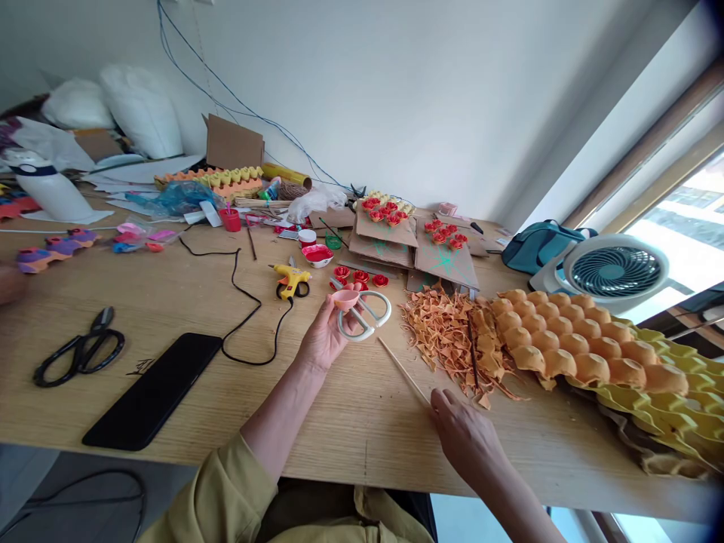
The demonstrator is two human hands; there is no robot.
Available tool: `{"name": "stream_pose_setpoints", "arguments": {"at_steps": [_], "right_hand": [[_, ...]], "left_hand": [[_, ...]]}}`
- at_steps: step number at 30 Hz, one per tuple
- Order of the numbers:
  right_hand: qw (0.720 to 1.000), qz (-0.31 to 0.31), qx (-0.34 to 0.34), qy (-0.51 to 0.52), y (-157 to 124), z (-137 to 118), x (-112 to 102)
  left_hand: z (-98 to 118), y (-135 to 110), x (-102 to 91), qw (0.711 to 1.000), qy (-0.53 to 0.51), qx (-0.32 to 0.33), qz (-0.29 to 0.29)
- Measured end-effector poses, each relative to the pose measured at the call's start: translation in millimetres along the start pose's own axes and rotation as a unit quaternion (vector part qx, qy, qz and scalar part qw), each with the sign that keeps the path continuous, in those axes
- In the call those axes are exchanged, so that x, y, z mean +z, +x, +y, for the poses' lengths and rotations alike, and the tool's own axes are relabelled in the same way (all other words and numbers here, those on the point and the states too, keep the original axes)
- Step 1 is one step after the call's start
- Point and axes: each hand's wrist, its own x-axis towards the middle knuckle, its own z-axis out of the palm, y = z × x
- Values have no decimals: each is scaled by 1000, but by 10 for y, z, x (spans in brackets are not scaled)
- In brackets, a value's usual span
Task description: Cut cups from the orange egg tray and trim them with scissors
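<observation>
My left hand (325, 335) is raised above the middle of the table. Its fingers are closed around a small pinkish-orange egg-carton cup (345, 300) and a pair of white-handled scissors (380, 308), whose handle loops stick out to the right. My right hand (461, 424) is low over the table's front part, closed on one end of a thin wooden stick (403, 369). The stick slants up and left, its tip just below the scissor handles. Beyond the left hand lie several red paper roses (360, 279) and a yellow glue gun (291, 279).
Orange carton scraps (441, 332) are heaped right of centre, beside stacked egg cartons (577, 339) and a fan (616, 270). Cardboard pieces (446, 264) bear red roses. A black phone (155, 392), black scissors (84, 351) and another person's blurred hand (11, 285) are at left.
</observation>
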Motion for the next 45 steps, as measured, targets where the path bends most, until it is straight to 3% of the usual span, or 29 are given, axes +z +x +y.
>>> {"name": "stream_pose_setpoints", "arguments": {"at_steps": [4, 8, 11, 19, 23, 24, 27, 30, 33, 39, 45], "right_hand": [[1000, 12, 26, -9, -94, 73, 32], [1000, -1, -10, -1, -173, 159, 52], [1000, 16, 22, 4, -155, 230, 36], [995, 85, 15, 52, 366, 257, 28], [988, 136, 2, 78, 517, 154, -174], [982, 161, -10, 103, 534, 88, -266], [919, 263, -120, 267, 607, -203, -527], [908, 266, -197, 255, 741, -509, -595], [924, 259, -188, 209, 884, -661, -464], [918, 251, -152, 266, 955, -510, -197], [896, 193, -76, 392, 942, -362, -204]], "left_hand": [[-13, 1, -3, 1000, 2, -1, 3], [-23, 2, 0, 1000, 2, -6, 5], [-28, 3, 2, 1000, 5, -10, 1], [-101, -51, 4, 993, 110, 16, -33], [-155, -99, 25, 982, 184, 22, -44], [-168, -107, 32, 977, 204, 27, -48], [-194, -122, 56, 962, 259, 61, -55], [-206, -126, 72, 950, 294, 88, -51], [-235, -130, 64, 940, 329, 78, -49], [-326, -164, 28, 935, 345, 29, -80], [-257, -167, 43, 936, 346, 40, -46]]}}
